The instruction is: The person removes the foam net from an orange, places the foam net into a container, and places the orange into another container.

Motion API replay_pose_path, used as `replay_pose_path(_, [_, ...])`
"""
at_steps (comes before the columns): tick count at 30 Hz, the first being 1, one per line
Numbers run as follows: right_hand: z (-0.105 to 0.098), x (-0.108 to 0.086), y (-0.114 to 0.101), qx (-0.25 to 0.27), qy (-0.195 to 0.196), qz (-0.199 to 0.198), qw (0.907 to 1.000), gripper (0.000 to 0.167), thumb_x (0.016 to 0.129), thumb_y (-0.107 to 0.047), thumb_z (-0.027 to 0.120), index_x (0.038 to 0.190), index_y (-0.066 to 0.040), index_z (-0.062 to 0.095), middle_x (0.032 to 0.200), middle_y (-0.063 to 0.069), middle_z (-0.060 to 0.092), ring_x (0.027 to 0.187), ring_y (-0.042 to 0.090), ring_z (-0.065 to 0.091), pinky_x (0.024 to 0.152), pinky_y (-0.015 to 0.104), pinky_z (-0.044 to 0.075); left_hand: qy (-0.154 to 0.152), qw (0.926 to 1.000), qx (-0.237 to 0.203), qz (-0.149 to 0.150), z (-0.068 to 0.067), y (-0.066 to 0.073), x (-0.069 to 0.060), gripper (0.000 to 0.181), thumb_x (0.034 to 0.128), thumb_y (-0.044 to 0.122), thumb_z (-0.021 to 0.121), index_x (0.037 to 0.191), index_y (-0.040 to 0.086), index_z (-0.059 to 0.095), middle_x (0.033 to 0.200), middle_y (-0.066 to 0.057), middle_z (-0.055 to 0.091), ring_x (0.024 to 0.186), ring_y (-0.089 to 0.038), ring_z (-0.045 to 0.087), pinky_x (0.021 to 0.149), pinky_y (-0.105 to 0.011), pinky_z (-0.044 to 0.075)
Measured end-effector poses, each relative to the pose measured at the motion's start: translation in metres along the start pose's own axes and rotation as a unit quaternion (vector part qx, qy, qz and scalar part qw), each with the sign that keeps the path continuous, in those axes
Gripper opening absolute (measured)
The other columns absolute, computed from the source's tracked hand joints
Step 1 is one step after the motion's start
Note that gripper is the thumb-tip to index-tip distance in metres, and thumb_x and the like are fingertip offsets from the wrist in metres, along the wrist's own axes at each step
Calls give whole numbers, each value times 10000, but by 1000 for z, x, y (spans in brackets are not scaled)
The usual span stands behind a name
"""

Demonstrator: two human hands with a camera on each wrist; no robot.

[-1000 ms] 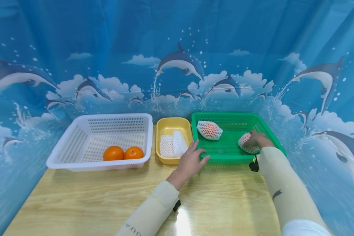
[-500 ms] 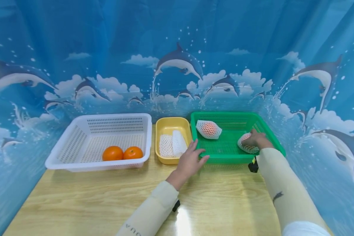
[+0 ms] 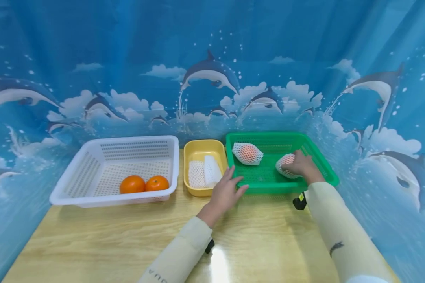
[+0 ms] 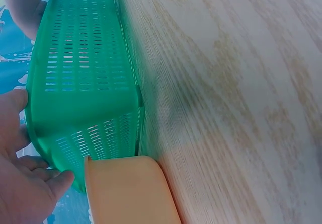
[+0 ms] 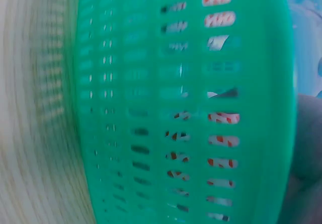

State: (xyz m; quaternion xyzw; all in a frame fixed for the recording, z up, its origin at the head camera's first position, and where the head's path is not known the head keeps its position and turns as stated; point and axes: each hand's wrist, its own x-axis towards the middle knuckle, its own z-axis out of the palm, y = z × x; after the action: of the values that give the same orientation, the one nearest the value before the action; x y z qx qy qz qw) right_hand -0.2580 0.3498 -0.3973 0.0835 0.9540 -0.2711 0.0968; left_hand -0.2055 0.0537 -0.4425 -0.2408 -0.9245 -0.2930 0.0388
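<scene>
In the head view my right hand (image 3: 303, 165) grips a net-wrapped fruit (image 3: 287, 165) at the right side of the green basket (image 3: 279, 188). A second net-wrapped fruit (image 3: 248, 153) lies at that basket's left end. My left hand (image 3: 222, 196), fingers spread, is at the near corner between the green basket and the yellow tray (image 3: 198, 192). The left wrist view shows my left hand (image 4: 25, 168) at the rim of the green basket (image 4: 75, 108). In the right wrist view the green basket's wall (image 5: 191, 103) hides most of my right hand (image 5: 305, 158).
Two white foam nets (image 3: 197, 173) lie in the yellow tray. To its left stands a white basket (image 3: 115, 200) holding two oranges (image 3: 132, 184). Behind the containers hangs a blue curtain (image 3: 145, 39) with dolphins; below them is the wooden table (image 3: 102, 243).
My right hand and the wrapped fruit it grips have shifted slightly left within the green basket. The whole head view has also drifted a little. My left hand stays beside the basket corner.
</scene>
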Motion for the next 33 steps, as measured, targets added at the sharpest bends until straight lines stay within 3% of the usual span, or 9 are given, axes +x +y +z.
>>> replay_pose_path(8, [11,-5,-11,152,453,-168,9987,804,903,-348,624,1475,39,213,1371,419,226,1110,536,422,781,614,472,64,10000,-44,15,3,-3,0,490,989,468,500,1320,122,605,1571,-141,268,1454,-304,217,1121,-432,341])
replay_pose_path(23, [26,-29,-52,299,1139,-773,9900,796,872,-349,688,1475,-27,281,1364,335,308,1109,481,466,821,601,483,-110,9997,-225,56,-2,-2,0,477,997,455,492,1335,133,590,1585,-131,237,1463,-297,192,1140,-450,305])
replay_pose_path(28, [32,-37,-64,416,1217,-1012,9865,805,848,-337,713,1473,-52,295,1377,313,308,1106,465,478,828,601,492,-213,9981,-568,-46,-5,-5,-1,490,1017,469,430,1357,143,564,1596,-94,222,1470,-272,176,1140,-488,298])
replay_pose_path(33, [35,-44,-75,308,1319,-1249,9829,805,825,-325,743,1459,-56,326,1343,293,353,1080,438,500,809,587,506,-292,9912,-1276,-203,-7,-9,-2,594,1031,527,301,1454,131,433,1598,-53,231,1467,-240,186,1158,-484,264])
